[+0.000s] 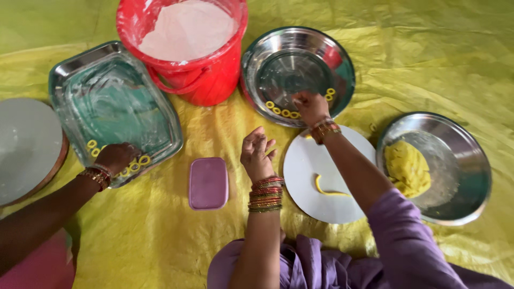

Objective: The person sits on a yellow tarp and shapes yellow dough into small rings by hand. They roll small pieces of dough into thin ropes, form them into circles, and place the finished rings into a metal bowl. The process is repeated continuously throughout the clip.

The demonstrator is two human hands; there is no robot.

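Note:
My right hand [309, 105] reaches over the near rim of a round steel plate [278, 59], fingers pinched on a small yellow dough ring among a row of dough rings [282, 111]. My left hand [257, 155] hovers above the yellow sheet, fingers loosely curled and apart, holding nothing. Under my right forearm lies a round white board [305, 166] with a thin yellow dough strip [327, 190] on it. At the right, a steel plate [460, 160] holds a lump of yellow dough [408, 168].
Another person's hand [115, 157] places dough rings on a rectangular steel tray [107, 91] at the left. A red bucket of white flour [187, 32] stands at the back. A purple lidded box [208, 182] lies near me. A grey round board [27, 144] sits far left.

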